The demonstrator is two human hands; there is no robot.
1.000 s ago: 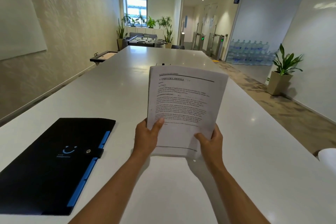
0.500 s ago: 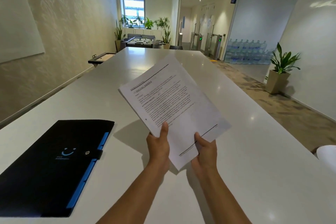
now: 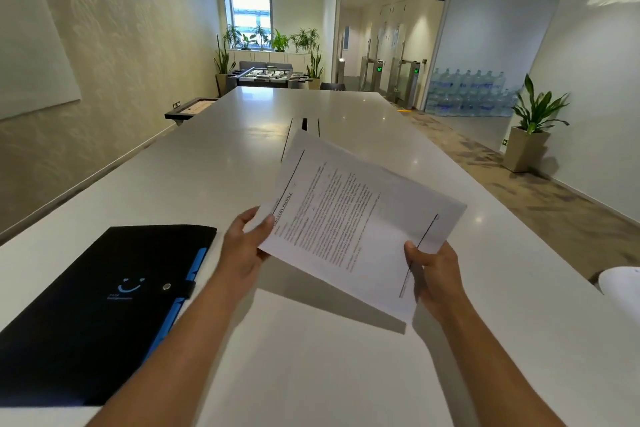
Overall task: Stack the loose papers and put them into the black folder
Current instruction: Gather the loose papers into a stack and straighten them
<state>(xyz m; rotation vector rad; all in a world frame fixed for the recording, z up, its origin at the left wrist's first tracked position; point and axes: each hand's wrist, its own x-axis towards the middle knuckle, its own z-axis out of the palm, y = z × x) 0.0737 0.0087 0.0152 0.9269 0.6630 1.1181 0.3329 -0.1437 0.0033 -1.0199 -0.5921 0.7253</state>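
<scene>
A stack of white printed papers (image 3: 349, 218) hangs above the long white table (image 3: 311, 374), turned sideways with its heading end to the left. My left hand (image 3: 244, 246) grips the heading end, thumb on top. At the footer end my right hand (image 3: 434, 274) holds the stack with its thumb on the sheet. One sheet at the back sticks out a little past the rest. The black folder (image 3: 104, 305) lies shut on the table at the left, with a blue spine strip, a snap button and a blue smile mark.
A white rounded object (image 3: 621, 282) shows at the table's right edge. A dark slot (image 3: 304, 124) is set in the table's middle, farther back. A potted plant (image 3: 531, 135) stands on the floor at the right.
The papers have turned from upright, through a tilt, to sideways. My left hand slid to the heading end and my right hand to the footer end, so the hands are now wider apart.
</scene>
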